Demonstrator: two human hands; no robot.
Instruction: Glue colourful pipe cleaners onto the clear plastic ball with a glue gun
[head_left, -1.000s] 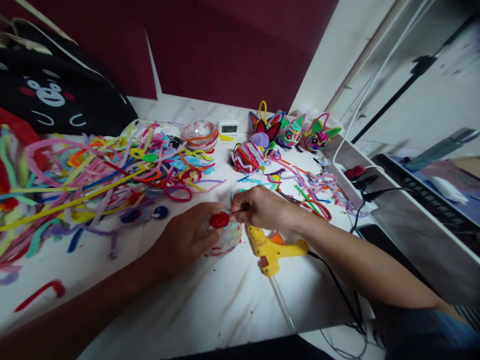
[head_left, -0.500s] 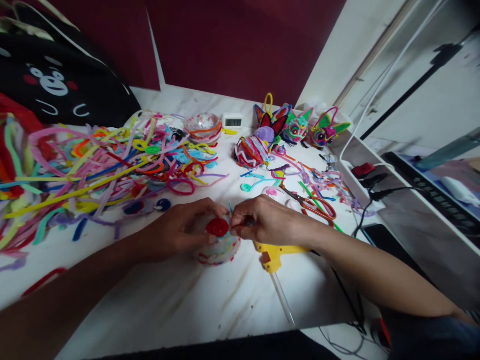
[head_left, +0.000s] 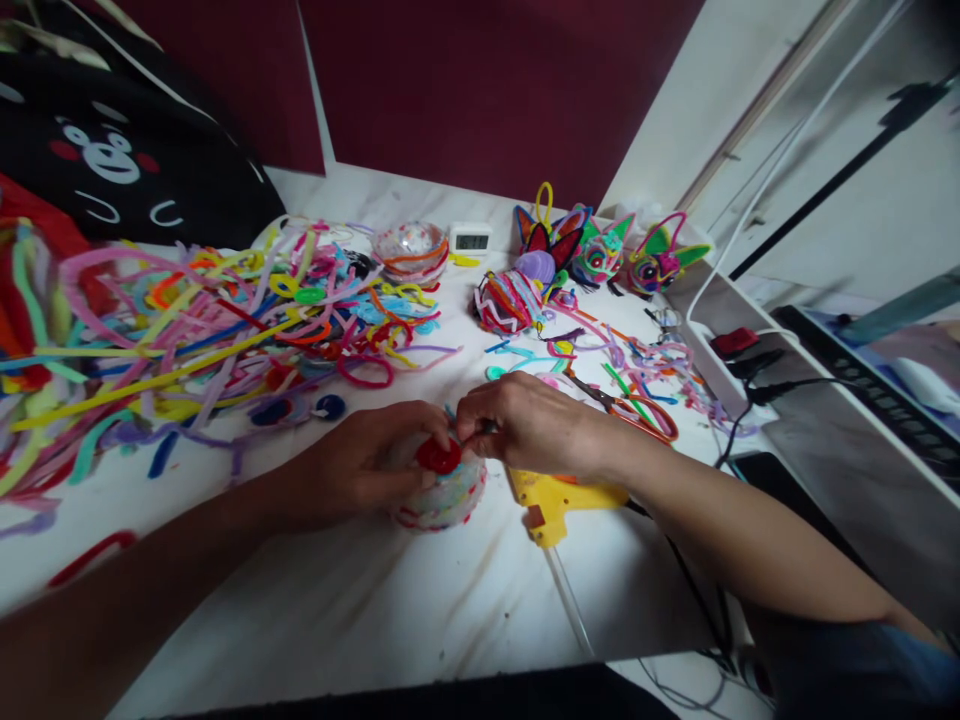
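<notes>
My left hand [head_left: 367,460] curls around the side of a clear, rounded plastic bowl [head_left: 442,508] speckled with coloured fuzzy bits. It looks upside down on the table. On its upper side sits a flat red coil [head_left: 439,455] of pipe cleaner, with my left thumb and fingers around it. My right hand [head_left: 517,425] pinches at the coil's right edge; what lies between those fingertips is hidden. A thin blue tip pokes up between the two hands. Just below my right wrist lies a yellow glue gun [head_left: 555,500] with a clear glue stick in its rear.
Loose pipe cleaners [head_left: 187,350] heap on the left. Orange-handled scissors [head_left: 645,415] lie on the right, near a phone [head_left: 772,490] and cables. Behind stand a speckled bowl [head_left: 411,250], a small clock [head_left: 470,239], a striped ball [head_left: 508,300] and several decorated animal heads [head_left: 598,255].
My right fingers have shifted slightly left and up along the red coil's edge. The left hand keeps its hold on the bowl. The whole view has moved slightly.
</notes>
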